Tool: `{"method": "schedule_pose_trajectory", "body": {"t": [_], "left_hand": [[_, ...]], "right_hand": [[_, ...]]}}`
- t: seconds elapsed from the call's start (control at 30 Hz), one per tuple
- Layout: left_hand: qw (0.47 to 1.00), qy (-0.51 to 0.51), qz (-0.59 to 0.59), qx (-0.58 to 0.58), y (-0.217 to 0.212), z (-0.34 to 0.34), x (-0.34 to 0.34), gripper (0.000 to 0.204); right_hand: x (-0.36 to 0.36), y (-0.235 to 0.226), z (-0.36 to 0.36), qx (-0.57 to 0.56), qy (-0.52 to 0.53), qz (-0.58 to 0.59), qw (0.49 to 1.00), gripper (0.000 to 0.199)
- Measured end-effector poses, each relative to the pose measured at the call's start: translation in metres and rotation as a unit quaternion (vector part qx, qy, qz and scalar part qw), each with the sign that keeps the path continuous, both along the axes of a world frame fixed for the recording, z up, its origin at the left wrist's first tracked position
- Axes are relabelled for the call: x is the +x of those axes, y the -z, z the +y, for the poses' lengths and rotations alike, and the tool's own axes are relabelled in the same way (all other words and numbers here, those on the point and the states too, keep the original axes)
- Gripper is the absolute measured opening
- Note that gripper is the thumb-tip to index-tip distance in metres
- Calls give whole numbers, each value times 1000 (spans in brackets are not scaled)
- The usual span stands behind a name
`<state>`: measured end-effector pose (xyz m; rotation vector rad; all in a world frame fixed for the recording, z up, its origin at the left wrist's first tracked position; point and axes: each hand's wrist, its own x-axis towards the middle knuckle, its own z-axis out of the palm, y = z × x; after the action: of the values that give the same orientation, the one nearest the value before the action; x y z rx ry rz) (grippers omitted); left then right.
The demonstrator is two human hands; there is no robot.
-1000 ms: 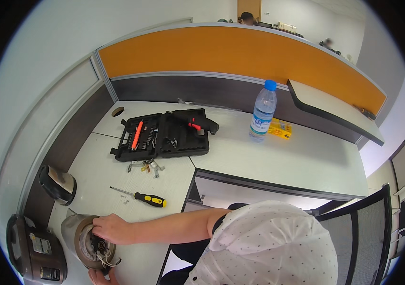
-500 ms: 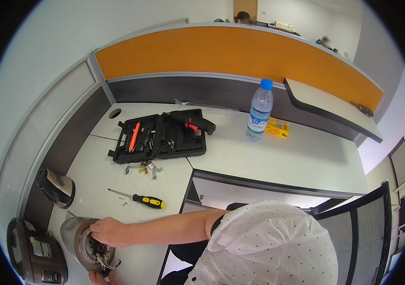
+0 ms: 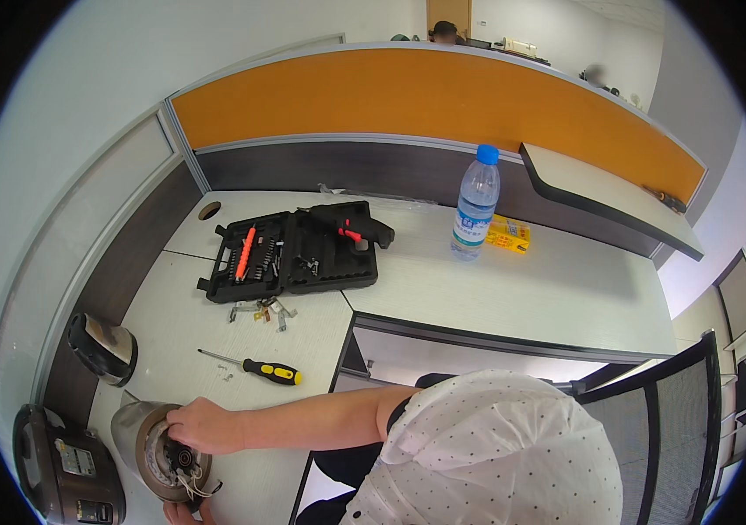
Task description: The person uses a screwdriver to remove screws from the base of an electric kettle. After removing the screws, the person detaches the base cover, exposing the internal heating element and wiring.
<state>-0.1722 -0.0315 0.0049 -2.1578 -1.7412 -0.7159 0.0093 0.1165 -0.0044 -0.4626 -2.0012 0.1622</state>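
A metal kettle (image 3: pixel 128 437) lies tilted at the lower left, its opened round base facing me. Inside the brown ring of the base are a dark coiled part (image 3: pixel 186 457) and loose pale wires (image 3: pixel 191 481). My right hand (image 3: pixel 204 426) reaches across from the right, its fingers curled closed at the upper edge of the base opening. What the fingertips pinch is hidden. My left hand (image 3: pixel 187 512) shows only partly at the bottom edge, its fingers closed on the kettle's lower side. A yellow-black screwdriver (image 3: pixel 272 371) lies on the desk beyond, beside tiny screws (image 3: pixel 227 372).
A brown rice cooker (image 3: pixel 66 464) and a black-and-silver appliance part (image 3: pixel 103 348) stand left. Farther back are an open black toolbox (image 3: pixel 329 278) with a power drill (image 3: pixel 355 226), loose metal pieces (image 3: pixel 265 311), a water bottle (image 3: pixel 476 206) and a yellow box (image 3: pixel 510 234).
Both hands stay in nearly the same place on the kettle. Only a slight shift of the whole view shows.
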Motion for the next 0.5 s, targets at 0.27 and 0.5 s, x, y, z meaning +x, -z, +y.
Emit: {"method": "schedule_pose_trajectory", "body": {"t": [0.27,0.5], "left_hand": [[1000,-7,-3,-3,0,2,3,36],[997,-28,-67,-32,12,4,-5,37]], "right_hand": [[-2,3,-4,-106,4,58,993,8],[-1,2,-7,-153,19,77,985,9]]}}
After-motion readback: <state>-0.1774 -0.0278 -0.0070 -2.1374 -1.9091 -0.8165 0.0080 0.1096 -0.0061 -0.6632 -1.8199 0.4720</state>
